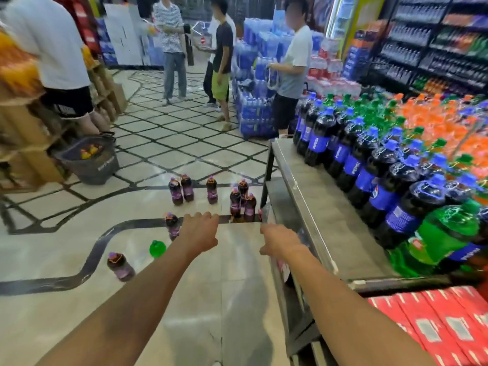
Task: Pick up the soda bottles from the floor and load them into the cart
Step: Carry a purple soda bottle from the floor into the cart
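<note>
Both bare arms are reaching forward and down, well apart. The left hand (200, 231) is hanging palm-down, its fingers (202, 215) bending loosely downward and gripping nothing. The right hand (280, 239) is angling inward, its fingers hidden behind the back of the hand.

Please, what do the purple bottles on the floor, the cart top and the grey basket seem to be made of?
Purple bottles: probably clear glossy plastic; dark drink shows through and light glints on them.
Cart top: likely metal, dull grey sheen with a bright edge.
Grey basket: seems matte plastic, but blur leaves it open.
</note>
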Available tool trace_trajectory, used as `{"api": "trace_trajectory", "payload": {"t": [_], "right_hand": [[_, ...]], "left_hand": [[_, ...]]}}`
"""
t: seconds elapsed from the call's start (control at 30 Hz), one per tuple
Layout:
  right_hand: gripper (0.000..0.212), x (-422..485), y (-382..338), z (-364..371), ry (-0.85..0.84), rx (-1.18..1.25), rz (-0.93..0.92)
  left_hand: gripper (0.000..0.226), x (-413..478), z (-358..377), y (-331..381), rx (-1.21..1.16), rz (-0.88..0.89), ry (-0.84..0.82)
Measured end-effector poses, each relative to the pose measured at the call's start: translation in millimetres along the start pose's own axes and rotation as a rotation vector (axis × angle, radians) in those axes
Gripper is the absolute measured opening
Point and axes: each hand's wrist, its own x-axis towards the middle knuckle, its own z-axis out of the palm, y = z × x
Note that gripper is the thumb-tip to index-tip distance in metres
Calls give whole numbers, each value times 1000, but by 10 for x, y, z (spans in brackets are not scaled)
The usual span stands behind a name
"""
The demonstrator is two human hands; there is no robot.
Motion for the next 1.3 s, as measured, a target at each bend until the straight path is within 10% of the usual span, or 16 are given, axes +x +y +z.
{"api": "trace_trajectory", "payload": {"t": [1.0, 1.3], "right_hand": [[52, 4062, 852, -1677, 16, 129, 7], [52, 5346, 842, -1639, -100, 134, -51]], "left_hand": [[44, 4335, -906, -758, -32, 19, 100], [46, 5108, -529, -1191, -88, -83, -112]]}}
